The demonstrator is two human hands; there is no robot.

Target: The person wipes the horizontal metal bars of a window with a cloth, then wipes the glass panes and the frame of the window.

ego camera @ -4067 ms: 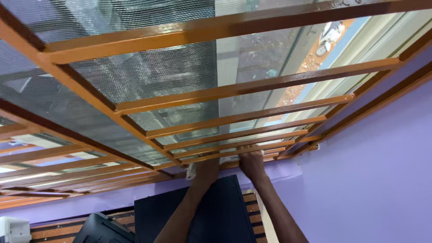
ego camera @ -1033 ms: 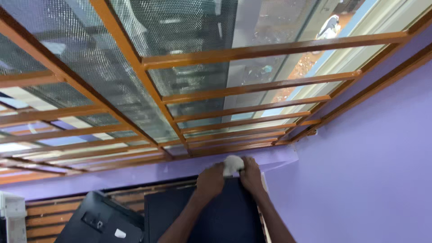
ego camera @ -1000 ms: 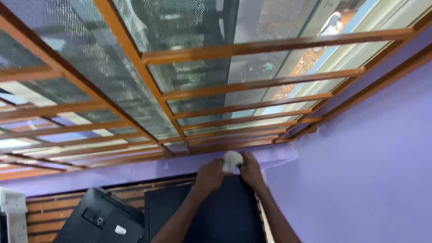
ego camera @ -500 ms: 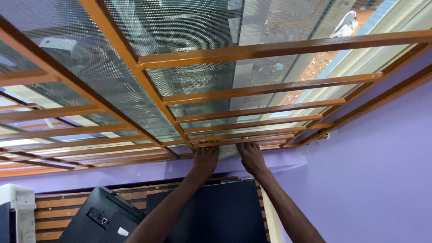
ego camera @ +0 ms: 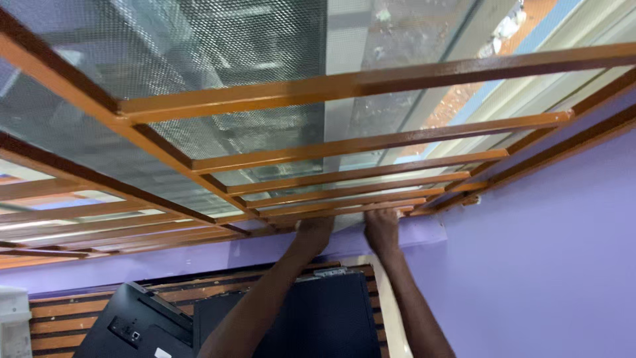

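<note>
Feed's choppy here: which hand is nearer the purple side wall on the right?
Right. The right hand is up at the lowest orange window bars, closer to the purple side wall; the left hand sits beside it, farther from that wall.

Two dark flat screens stood at the bottom of the view, below the window. The larger one, a black rectangle, sat upright at centre, its display blank. A second black monitor leaned tilted just to its left, showing its back with a small white label near the lower edge. No packages or signs were visible.
</note>
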